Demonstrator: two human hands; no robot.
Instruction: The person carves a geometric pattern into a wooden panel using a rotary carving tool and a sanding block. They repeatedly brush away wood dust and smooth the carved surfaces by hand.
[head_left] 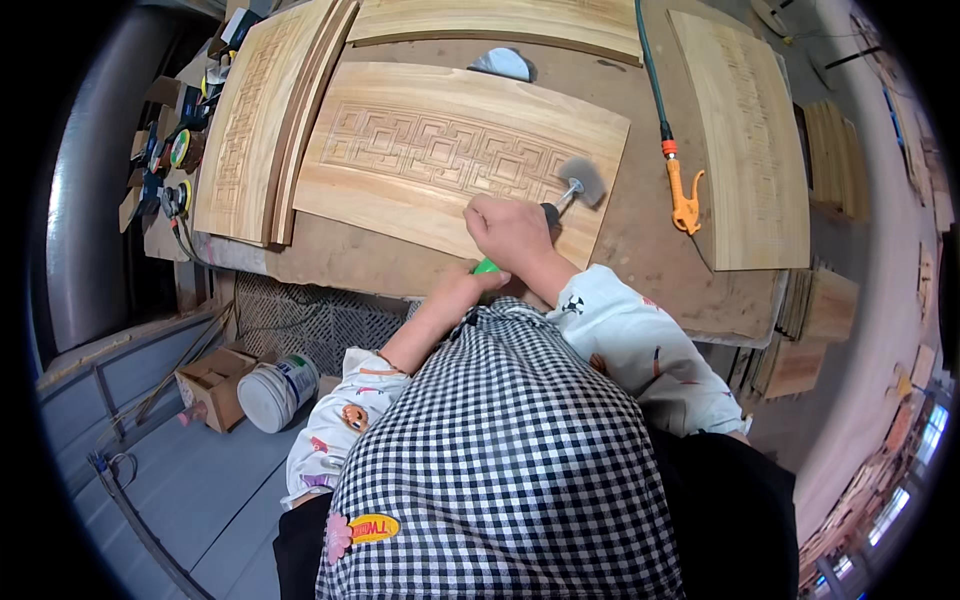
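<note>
A carved wooden panel [400, 188], with a band of interlocking square relief, lies slanted across the workbench. Both my hands hold a green-and-black power tool [549, 214], whose metal shaft carries a grey round sanding head [582, 180]. The head is over the right end of the carving; whether it touches the wood is hard to tell. My right hand [510, 232] grips the tool near its black front, above the panel's lower edge. Close to my body, my left hand [467, 290] is closed around the green rear part. The hands cover much of the tool's body.
Other carved panels lie stacked at left [240, 130], far side [500, 22] and right [742, 150]. An orange air blow gun [684, 195] on a green hose rests beside mine. A grey sanding sheet [502, 64] sits behind the panel. A white bucket [268, 397] and cardboard box [215, 385] stand below left.
</note>
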